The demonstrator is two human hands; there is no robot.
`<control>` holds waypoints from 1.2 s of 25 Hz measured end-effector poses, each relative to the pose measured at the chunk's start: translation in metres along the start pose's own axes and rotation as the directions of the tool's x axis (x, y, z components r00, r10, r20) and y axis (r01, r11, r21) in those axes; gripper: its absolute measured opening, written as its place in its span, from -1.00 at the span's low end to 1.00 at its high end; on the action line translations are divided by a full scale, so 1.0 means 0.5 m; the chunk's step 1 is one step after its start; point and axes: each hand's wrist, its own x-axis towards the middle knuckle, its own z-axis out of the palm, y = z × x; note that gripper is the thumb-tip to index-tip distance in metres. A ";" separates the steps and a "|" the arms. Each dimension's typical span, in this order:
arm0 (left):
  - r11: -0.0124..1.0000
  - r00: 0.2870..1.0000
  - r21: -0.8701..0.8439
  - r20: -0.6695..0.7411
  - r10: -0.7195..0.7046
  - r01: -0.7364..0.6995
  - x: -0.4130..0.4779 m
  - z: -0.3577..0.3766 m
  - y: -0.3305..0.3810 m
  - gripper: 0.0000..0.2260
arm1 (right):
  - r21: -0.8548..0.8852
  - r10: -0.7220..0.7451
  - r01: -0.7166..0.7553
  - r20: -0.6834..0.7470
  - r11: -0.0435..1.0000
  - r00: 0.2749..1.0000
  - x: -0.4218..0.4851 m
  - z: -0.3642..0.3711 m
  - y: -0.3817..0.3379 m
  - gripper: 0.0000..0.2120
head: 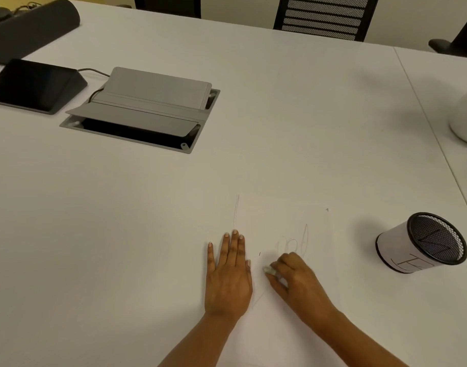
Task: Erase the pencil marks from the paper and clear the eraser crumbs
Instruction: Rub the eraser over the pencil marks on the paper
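Observation:
A white sheet of paper (285,218) lies on the white table near the front edge, hard to tell from the tabletop. Faint looping pencil marks (296,241) run across its middle. My left hand (228,274) lies flat with fingers spread on the paper's left edge, pressing it down. My right hand (296,282) is pinched on a small white eraser (269,270), whose tip touches the paper just left of the pencil marks. A tiny dark speck (259,253) sits on the sheet near the eraser.
A black mesh pen cup (423,243) with a white wrap stands to the right of the paper. A grey open cable hatch (142,109) and a dark tablet-like device (33,84) are at the far left. A white rounded object (465,115) sits at the right edge. Chairs stand beyond the table.

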 end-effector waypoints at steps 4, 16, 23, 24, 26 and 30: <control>1.000 1.000 -0.005 -0.013 -0.004 0.004 0.000 -0.001 0.001 -0.49 | 0.021 0.211 -0.210 -0.103 0.978 0.972 0.066 -0.017 0.046 -0.92; 1.000 1.000 0.012 -0.003 -0.004 0.004 0.001 -0.002 0.000 -0.51 | 0.144 0.190 -0.172 -0.123 0.975 0.974 0.027 0.015 0.000 -0.76; 1.000 1.000 -0.008 -0.003 -0.009 0.009 0.001 0.001 -0.001 -0.49 | 0.298 0.503 -0.425 -0.272 0.855 0.820 0.078 -0.003 0.026 -0.84; 1.000 1.000 -0.008 -0.005 -0.008 0.008 0.002 0.000 -0.001 -0.49 | 0.336 0.506 -0.412 -0.267 0.847 0.820 0.069 0.003 0.014 -0.85; 1.000 1.000 -0.007 -0.005 -0.006 0.006 0.001 0.002 -0.001 -0.49 | 0.372 0.455 -0.358 -0.215 0.856 0.864 0.034 0.021 -0.023 -0.89; 1.000 1.000 0.002 -0.015 0.000 0.000 0.001 0.007 -0.003 -0.51 | 0.412 0.398 -0.320 -0.116 0.853 0.910 -0.013 0.041 -0.059 -0.97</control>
